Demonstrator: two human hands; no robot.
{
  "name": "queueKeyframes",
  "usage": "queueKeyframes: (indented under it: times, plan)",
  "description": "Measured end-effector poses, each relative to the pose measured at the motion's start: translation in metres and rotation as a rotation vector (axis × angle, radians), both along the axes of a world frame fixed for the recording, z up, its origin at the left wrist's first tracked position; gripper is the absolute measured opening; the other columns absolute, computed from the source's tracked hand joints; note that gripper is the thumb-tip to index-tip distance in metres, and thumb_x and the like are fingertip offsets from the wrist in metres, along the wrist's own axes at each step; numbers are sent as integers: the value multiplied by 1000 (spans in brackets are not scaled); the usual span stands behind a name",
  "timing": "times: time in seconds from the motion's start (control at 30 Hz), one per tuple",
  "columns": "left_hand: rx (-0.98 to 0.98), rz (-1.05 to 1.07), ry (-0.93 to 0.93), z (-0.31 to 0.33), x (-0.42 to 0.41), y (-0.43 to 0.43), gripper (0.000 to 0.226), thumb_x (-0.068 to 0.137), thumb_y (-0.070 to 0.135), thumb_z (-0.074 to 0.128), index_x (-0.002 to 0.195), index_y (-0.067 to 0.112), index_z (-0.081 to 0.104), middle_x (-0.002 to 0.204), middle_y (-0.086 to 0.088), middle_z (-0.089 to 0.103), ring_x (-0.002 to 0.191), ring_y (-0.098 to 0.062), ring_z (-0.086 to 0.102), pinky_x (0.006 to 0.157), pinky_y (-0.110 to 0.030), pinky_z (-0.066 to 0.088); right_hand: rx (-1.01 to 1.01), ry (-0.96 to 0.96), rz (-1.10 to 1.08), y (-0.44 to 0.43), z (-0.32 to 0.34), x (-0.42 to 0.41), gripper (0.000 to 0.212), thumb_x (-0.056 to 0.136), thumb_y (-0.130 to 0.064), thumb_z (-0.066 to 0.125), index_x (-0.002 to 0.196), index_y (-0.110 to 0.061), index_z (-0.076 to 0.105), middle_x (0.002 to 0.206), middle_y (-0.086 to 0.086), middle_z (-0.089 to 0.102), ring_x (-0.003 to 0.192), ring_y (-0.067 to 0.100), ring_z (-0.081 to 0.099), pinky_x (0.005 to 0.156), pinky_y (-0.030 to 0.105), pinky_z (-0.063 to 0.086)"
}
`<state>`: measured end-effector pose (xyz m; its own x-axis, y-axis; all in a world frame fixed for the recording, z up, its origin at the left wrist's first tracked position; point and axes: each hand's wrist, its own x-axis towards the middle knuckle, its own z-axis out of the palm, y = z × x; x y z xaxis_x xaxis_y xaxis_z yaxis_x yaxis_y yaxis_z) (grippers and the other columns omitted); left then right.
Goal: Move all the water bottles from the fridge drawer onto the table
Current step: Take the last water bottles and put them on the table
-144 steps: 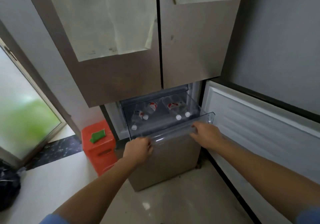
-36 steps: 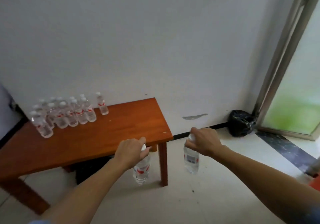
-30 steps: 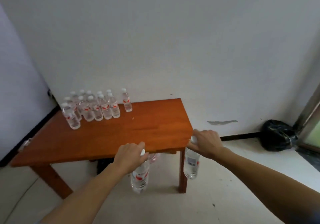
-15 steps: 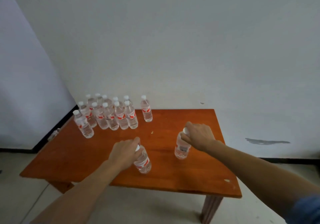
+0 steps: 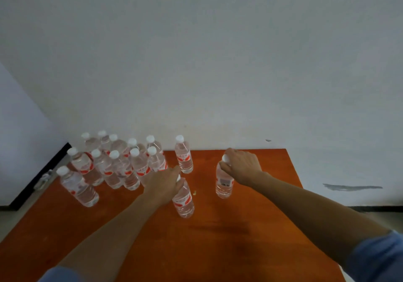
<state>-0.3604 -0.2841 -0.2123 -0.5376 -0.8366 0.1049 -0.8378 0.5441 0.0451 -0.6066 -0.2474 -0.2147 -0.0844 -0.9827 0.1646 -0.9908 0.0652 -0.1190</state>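
Note:
My left hand (image 5: 164, 183) grips the cap end of a clear water bottle with a red label (image 5: 184, 201), its base on or just above the orange-brown wooden table (image 5: 218, 238). My right hand (image 5: 241, 165) holds a second bottle (image 5: 224, 183) by its white cap, upright over the table's middle. A group of several upright bottles (image 5: 113, 164) stands at the far left of the table. One lone bottle (image 5: 183, 154) stands just right of that group. The fridge drawer is out of view.
A pale wall rises right behind the table's far edge. A dark skirting strip (image 5: 39, 177) runs along the left wall. The table's right edge (image 5: 296, 177) drops to a light floor.
I have stepped closer to the table. Both hands moved forward with their bottles toward the standing group, and both bottles are lower, near the table top.

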Motion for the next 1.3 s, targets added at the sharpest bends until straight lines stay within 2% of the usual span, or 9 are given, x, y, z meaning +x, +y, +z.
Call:
queueKeyframes:
  times: [0.17,0.33,0.57,0.73,0.8,0.93,1.03,1.1,1.3]
  plan:
    - [63,-101,-58,-16,-3,-85,28,99,40,40,115,19,49,100,0,65,79,-14,60,64,-23,44,74,-48,-28,-88,-25,18,38,97,-49,45,118,-18,51,108,0,65,84,17,64,67,28,52]
    - [107,-140,-57,-32,0,-141,33,99,40,40,125,20,45,104,-1,64,88,-17,62,66,-26,43,144,-71,-53,-146,-42,30,37,96,-48,47,118,-18,50,110,3,64,87,21,64,71,34,53]
    - [146,-116,18,-47,8,-172,34,98,43,40,122,20,46,101,1,63,88,-17,62,66,-27,43,153,-111,-73,-177,-51,38,36,95,-48,50,119,-21,51,107,1,64,85,18,62,70,30,52]
    - [68,-115,9,-39,3,-178,39,97,46,41,122,18,51,109,1,58,95,-16,59,78,-30,51,208,-177,-81,-172,-49,38,49,93,-47,54,134,-22,43,120,3,61,95,22,63,75,32,51]
    - [4,-143,5,-29,-4,-178,37,98,43,40,121,18,52,112,0,56,96,-15,56,79,-29,50,228,-180,-98,-158,-45,30,53,92,-48,55,137,-23,41,123,4,61,97,22,63,76,32,50]
    - [-81,-226,11,-5,-37,-166,28,99,39,37,114,19,51,107,2,53,87,-10,48,67,-25,43,219,-118,-180,-105,-33,1,52,96,-45,51,140,-20,42,129,4,57,104,25,62,79,35,49]
    - [-92,-341,14,4,-77,-134,28,98,37,38,111,18,53,104,2,56,87,-14,56,65,-27,44,212,-103,-293,-41,-24,-26,49,97,-45,50,138,-20,46,128,2,57,103,22,61,80,32,49]
    - [-80,-442,8,3,-106,-99,28,98,38,38,109,18,55,103,0,58,88,-18,60,69,-33,50,213,-89,-384,14,-20,-43,46,96,-44,50,136,-21,47,126,2,58,103,23,61,80,33,49]
    - [-69,-787,-39,4,-181,58,25,97,35,40,107,17,54,103,-1,58,89,-21,60,70,-35,51,161,-104,-711,228,-10,-61,43,95,-45,50,133,-25,51,124,-1,61,100,19,62,82,34,53]
